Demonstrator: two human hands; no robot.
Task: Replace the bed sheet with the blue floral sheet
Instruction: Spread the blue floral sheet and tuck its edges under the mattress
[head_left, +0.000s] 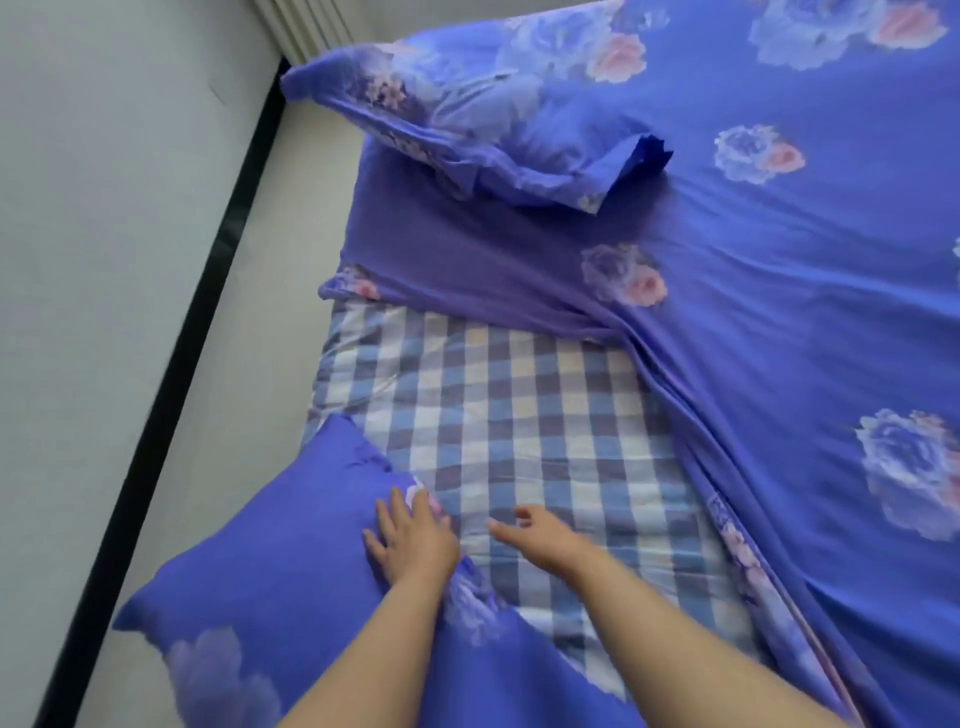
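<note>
With the blue floral sheet (779, 260) spread over most of the bed, the left hand (410, 535) presses flat-fingered on a matching pillow (270, 545) while the right hand (540, 535) hovers loosely open over the uncovered checked sheet (519, 405) (next, I judge, the floral edge needs pulling across).

left hand (410, 535) flat, fingers spread, pressing near pillow (270, 566). right hand (540, 535) just beside it, fingers relaxed, over checked sheet (519, 410). blue floral sheet (779, 270) bunched beyond right hand, spread far side. second pillow (467, 124) well ahead of both hands.
</note>
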